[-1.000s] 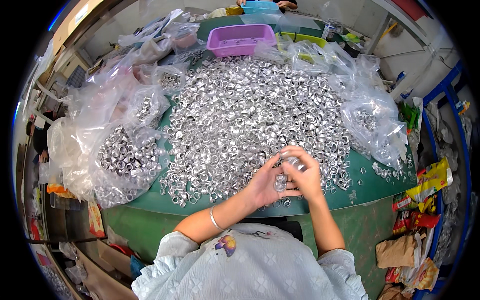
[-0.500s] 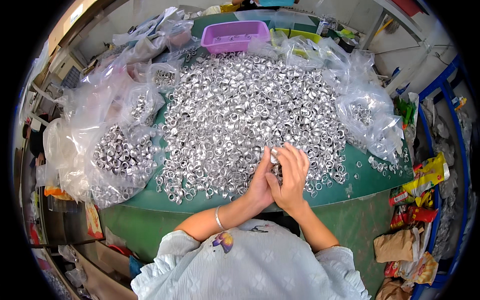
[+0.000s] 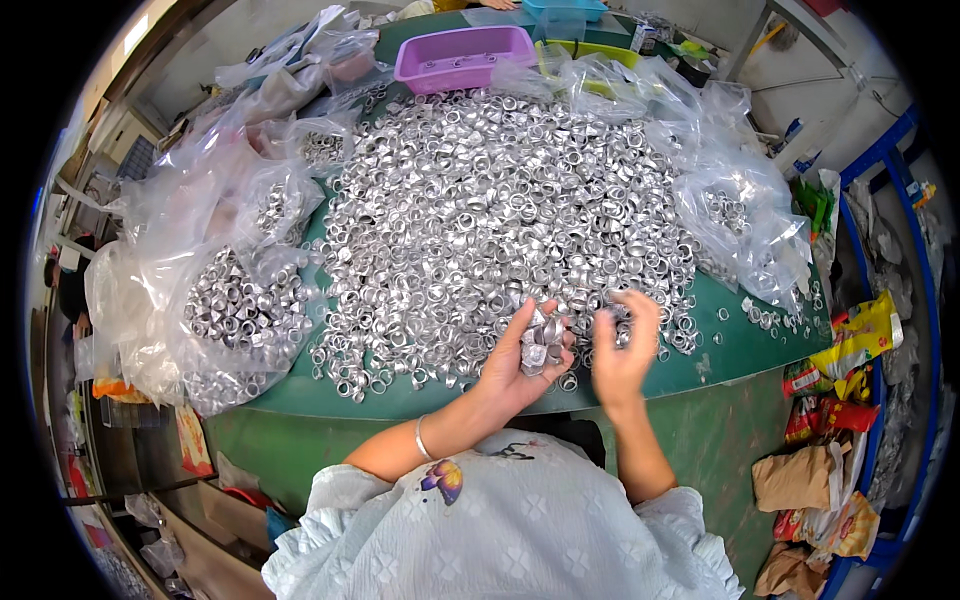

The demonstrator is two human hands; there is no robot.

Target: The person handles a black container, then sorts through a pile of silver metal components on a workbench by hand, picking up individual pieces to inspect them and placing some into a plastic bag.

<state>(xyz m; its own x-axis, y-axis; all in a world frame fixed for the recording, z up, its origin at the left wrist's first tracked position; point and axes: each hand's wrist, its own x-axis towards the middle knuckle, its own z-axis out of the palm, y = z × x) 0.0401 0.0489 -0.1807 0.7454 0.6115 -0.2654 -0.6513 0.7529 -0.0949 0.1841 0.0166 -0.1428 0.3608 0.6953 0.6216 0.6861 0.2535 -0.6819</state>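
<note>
Hundreds of silver metal rings (image 3: 490, 220) heaped on the green counter (image 3: 740, 350); left hand (image 3: 520, 360) cups a small stack at the heap's near edge, right hand (image 3: 622, 345) blurred beside it, grip unclear. Gathering step; next pick needs a clean pinch on one ring

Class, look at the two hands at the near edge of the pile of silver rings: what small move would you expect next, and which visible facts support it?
Probably the right hand picks up another ring and passes it to the left hand. The left hand already grips a small stack of rings, while the blurred right hand hangs over the loose pile of rings on the green table.
</note>
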